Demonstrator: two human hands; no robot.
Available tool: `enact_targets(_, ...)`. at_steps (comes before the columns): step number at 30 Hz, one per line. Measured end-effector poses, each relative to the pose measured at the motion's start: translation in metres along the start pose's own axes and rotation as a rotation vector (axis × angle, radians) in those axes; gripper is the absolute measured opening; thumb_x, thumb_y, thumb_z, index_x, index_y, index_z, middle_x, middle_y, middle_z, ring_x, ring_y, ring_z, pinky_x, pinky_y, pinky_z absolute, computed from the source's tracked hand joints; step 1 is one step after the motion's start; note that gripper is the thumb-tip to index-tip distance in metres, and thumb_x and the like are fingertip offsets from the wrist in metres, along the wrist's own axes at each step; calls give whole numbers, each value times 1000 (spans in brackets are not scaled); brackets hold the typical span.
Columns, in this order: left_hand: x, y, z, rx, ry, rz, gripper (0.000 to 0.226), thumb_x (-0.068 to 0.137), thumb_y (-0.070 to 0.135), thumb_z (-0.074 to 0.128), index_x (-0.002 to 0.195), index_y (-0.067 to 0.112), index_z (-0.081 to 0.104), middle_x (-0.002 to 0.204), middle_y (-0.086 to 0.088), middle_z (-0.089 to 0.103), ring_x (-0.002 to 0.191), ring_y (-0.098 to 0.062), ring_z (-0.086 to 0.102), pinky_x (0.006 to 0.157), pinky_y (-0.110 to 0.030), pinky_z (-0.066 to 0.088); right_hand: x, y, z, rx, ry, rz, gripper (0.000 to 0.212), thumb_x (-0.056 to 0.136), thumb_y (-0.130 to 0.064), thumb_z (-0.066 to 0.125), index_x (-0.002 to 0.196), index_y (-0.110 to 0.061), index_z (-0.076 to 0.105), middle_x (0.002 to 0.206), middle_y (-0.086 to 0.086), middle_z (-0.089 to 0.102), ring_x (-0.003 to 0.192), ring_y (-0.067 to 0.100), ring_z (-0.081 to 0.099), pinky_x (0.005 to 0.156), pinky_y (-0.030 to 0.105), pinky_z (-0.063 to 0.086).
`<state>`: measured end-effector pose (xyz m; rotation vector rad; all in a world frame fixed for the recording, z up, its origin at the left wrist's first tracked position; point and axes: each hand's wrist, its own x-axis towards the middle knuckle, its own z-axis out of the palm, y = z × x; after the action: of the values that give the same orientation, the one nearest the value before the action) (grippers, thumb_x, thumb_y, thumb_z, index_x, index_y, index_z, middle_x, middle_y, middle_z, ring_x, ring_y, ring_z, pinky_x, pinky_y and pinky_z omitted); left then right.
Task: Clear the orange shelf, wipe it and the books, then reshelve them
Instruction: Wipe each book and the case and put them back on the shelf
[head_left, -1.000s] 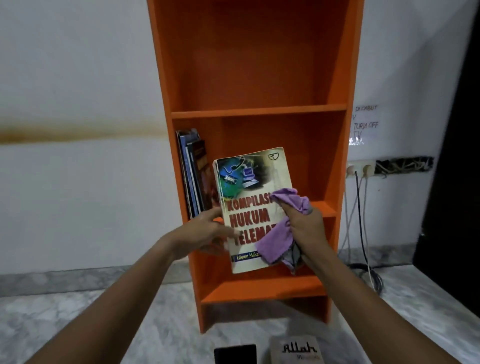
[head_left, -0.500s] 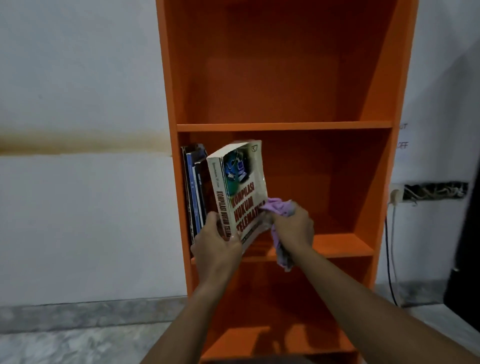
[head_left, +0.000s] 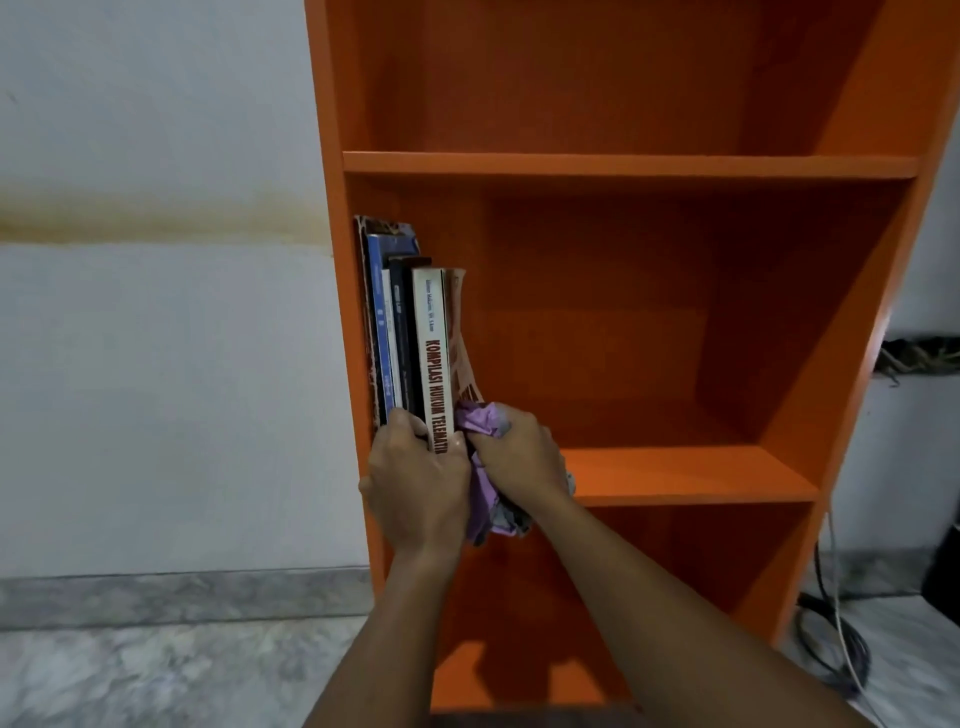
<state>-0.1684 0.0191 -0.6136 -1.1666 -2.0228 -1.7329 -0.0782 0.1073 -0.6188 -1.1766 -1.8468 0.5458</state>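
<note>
The tall orange shelf (head_left: 628, 165) fills the middle and right of the view. On its middle board, several books (head_left: 390, 322) stand upright against the left wall. The white "Kompilasi Hukum Telematika" book (head_left: 435, 353) stands at the right end of that row, spine outward. My left hand (head_left: 415, 486) grips the bottom of its spine. My right hand (head_left: 519, 460) holds a crumpled purple cloth (head_left: 480, 426) and presses against the book's right cover, which bends outward a little.
The rest of the middle board (head_left: 685, 473) to the right of the books is bare, as is the compartment above. Cables (head_left: 831, 639) trail on the marble floor at the lower right. A white wall stands on the left.
The white book went from being held flat in front of the shelf to standing upright in the row. Both hands moved up and into the shelf with it.
</note>
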Motion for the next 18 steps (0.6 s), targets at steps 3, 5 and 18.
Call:
enact_targets(3, -1, 1, -6, -17, 13, -22, 41, 80, 41, 81, 89, 22, 46, 95, -1, 70, 90, -26, 70, 70, -35, 58, 0, 0, 1, 22, 17, -2, 30, 79, -63, 59, 90, -36, 65, 77, -8, 72, 74, 21, 67, 65, 41, 55)
enact_targets(5, -2, 0, -7, -14, 7, -27, 42, 80, 45, 80, 91, 21, 46, 99, -4, 71, 92, -28, 71, 70, -34, 58, -1, -1, 1, 46, 27, -6, 32, 78, -64, 59, 86, -34, 64, 74, -7, 70, 71, 21, 65, 62, 41, 51)
enact_targets(18, -5, 0, -10, -50, -27, 1, 37, 81, 32, 82, 96, 21, 50, 99, -2, 70, 94, -23, 71, 76, -35, 61, -5, -4, -7, 266, 72, 11, 31, 88, -35, 72, 61, -28, 59, 48, -12, 52, 45, 6, 38, 53, 30, 31)
